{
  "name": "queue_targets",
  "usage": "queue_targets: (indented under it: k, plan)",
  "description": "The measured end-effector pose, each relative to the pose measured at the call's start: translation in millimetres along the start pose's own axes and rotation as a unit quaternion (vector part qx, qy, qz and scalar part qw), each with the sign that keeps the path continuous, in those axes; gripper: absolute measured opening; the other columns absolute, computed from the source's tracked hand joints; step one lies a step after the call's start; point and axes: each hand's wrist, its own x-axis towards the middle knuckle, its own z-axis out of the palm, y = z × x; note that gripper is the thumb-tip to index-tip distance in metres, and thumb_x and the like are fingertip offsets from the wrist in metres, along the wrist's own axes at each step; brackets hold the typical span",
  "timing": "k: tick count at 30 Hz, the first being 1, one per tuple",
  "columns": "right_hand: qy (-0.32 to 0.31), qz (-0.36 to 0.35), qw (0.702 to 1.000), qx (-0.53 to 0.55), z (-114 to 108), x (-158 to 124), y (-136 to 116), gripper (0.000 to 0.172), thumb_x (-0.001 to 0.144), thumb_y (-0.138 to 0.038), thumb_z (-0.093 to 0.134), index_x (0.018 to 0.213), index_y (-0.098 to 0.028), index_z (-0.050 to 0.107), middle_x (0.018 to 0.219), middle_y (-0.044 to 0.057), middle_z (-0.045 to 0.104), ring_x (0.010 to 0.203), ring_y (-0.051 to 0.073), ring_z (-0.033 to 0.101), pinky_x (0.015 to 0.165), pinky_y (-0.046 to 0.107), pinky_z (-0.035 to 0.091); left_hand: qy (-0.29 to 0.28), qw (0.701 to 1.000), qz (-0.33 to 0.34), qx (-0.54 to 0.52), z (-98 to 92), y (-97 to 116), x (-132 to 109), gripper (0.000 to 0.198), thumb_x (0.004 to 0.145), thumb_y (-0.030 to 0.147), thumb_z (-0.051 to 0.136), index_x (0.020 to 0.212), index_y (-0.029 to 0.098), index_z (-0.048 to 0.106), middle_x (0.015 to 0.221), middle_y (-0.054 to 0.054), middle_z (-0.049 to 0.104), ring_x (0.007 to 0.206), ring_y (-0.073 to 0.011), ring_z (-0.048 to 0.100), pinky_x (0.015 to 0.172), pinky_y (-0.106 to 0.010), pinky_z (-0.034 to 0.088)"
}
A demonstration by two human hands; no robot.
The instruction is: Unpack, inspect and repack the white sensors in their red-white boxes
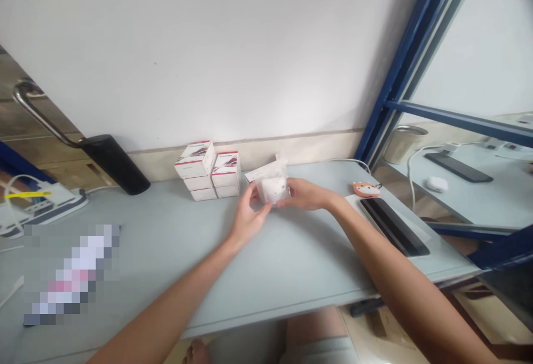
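A small white item (275,189) in a clear plastic bag (272,170) is held between both hands, above the back middle of the grey-blue table (266,258). My left hand (250,215) has its thumb and fingers round the left side and lower edge of the item. From the right, my right hand (303,194) grips the other side with curled fingers. Just left of the bag stand several small white boxes with red edges (195,161), stacked against the wall.
A black cylinder (119,164) and a power strip (66,204) are at the left, behind a pixelated item (73,275). At the right lie an orange and white object (366,189) and a black device (393,226), beside a blue-framed mirror (462,125).
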Motion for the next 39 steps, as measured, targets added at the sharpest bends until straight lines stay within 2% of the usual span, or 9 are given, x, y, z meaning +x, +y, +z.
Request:
queue_targets:
  k: [7, 12, 17, 21, 23, 26, 31, 35, 39]
  plan:
    - [-0.009, 0.015, 1.0, -0.017, -0.9, -1.9, -0.7, 0.053, 0.084, -0.045, 0.082, 0.129, -0.021, 0.068, 0.132, 0.013, 0.072, 0.115, 0.031, 0.068, 0.095, 0.038, 0.053, -0.056, 0.998, -0.014, -0.019, 2.0, -10.5, 2.4, 0.066, 0.085, 0.05, 0.081, 0.139, 0.019, 0.06, 0.137, -0.017, 0.071, 0.123, -0.0329, 0.07, 0.105, -0.044, 0.055]
    - [-0.002, 0.031, 0.999, -0.026, 2.4, 1.5, 1.6, 0.042, 0.082, -0.043, 0.084, 0.117, -0.022, 0.074, 0.12, 0.012, 0.076, 0.107, 0.033, 0.07, 0.091, 0.039, 0.054, -0.05, 0.996, -0.033, 0.062, 0.4, -13.7, -1.8, 0.063, 0.08, 0.038, 0.086, 0.136, 0.021, 0.065, 0.127, -0.015, 0.075, 0.115, -0.0335, 0.071, 0.104, -0.048, 0.053]
    - [-0.019, 0.024, 1.0, -0.003, 14.7, 5.8, -1.0, 0.023, 0.083, -0.032, 0.082, 0.105, -0.023, 0.078, 0.111, 0.01, 0.079, 0.103, 0.033, 0.072, 0.087, 0.04, 0.054, -0.057, 0.995, -0.033, -0.079, 1.8, 3.7, -3.8, 0.065, 0.081, 0.033, 0.086, 0.141, 0.023, 0.063, 0.141, -0.013, 0.069, 0.131, -0.0329, 0.064, 0.112, -0.044, 0.049]
    - [-0.026, -0.03, 0.999, -0.012, 17.5, 6.0, -0.7, 0.048, 0.076, -0.032, 0.087, 0.121, -0.024, 0.074, 0.128, 0.01, 0.074, 0.115, 0.031, 0.069, 0.096, 0.038, 0.051, -0.035, 0.99, -0.068, -0.119, 4.5, 6.9, 0.1, 0.063, 0.073, 0.036, 0.093, 0.128, 0.019, 0.068, 0.132, -0.016, 0.074, 0.124, -0.0337, 0.069, 0.108, -0.044, 0.052]
    - [-0.025, -0.01, 0.999, -0.033, 13.7, 4.3, -1.8, 0.047, 0.074, -0.036, 0.088, 0.117, -0.021, 0.074, 0.123, 0.011, 0.075, 0.108, 0.03, 0.069, 0.089, 0.036, 0.052, -0.002, 0.987, -0.092, -0.132, 4.2, 7.8, 1.6, 0.06, 0.071, 0.04, 0.094, 0.121, 0.017, 0.07, 0.127, -0.016, 0.076, 0.12, -0.0343, 0.071, 0.104, -0.045, 0.053]
    - [-0.006, 0.02, 0.999, -0.036, 2.0, 0.2, -4.7, 0.032, 0.083, -0.043, 0.079, 0.104, -0.019, 0.074, 0.102, 0.009, 0.077, 0.084, 0.024, 0.068, 0.073, 0.032, 0.049, 0.044, 0.971, -0.115, -0.203, 0.8, 14.5, 3.6, 0.055, 0.078, 0.044, 0.09, 0.121, 0.016, 0.07, 0.128, -0.015, 0.076, 0.121, -0.0319, 0.07, 0.102, -0.041, 0.054]
    - [0.105, -0.031, 0.993, 0.04, -12.5, -2.5, -6.9, 0.016, 0.094, -0.027, 0.058, 0.092, -0.021, 0.073, 0.091, 0.002, 0.076, 0.081, 0.018, 0.066, 0.077, 0.03, 0.049, 0.026, 0.914, -0.163, -0.371, -6.5, 32.6, 7.3, 0.045, 0.089, 0.037, 0.082, 0.128, 0.019, 0.068, 0.136, -0.011, 0.072, 0.122, -0.0236, 0.068, 0.106, -0.036, 0.054]
    - [0.201, -0.014, 0.972, 0.119, -5.6, 0.0, -13.9, 0.023, 0.097, -0.033, 0.058, 0.116, -0.021, 0.065, 0.102, 0.004, 0.073, 0.075, 0.015, 0.064, 0.07, 0.029, 0.052, 0.016, 0.883, -0.182, -0.433, -10.3, 37.8, 10.5, 0.036, 0.091, 0.028, 0.079, 0.125, 0.021, 0.071, 0.137, -0.007, 0.072, 0.127, -0.0212, 0.067, 0.11, -0.035, 0.054]
    - [0.12, -0.003, 0.957, 0.265, 8.1, 1.2, -25.8, 0.038, 0.103, -0.047, 0.053, 0.133, -0.025, 0.05, 0.113, 0.007, 0.07, 0.081, 0.017, 0.072, 0.069, 0.031, 0.059, 0.066, 0.865, -0.193, -0.46, -14.0, 34.9, 15.7, 0.024, 0.095, 0.028, 0.075, 0.117, 0.02, 0.073, 0.131, -0.008, 0.075, 0.128, -0.0198, 0.067, 0.11, -0.032, 0.056]
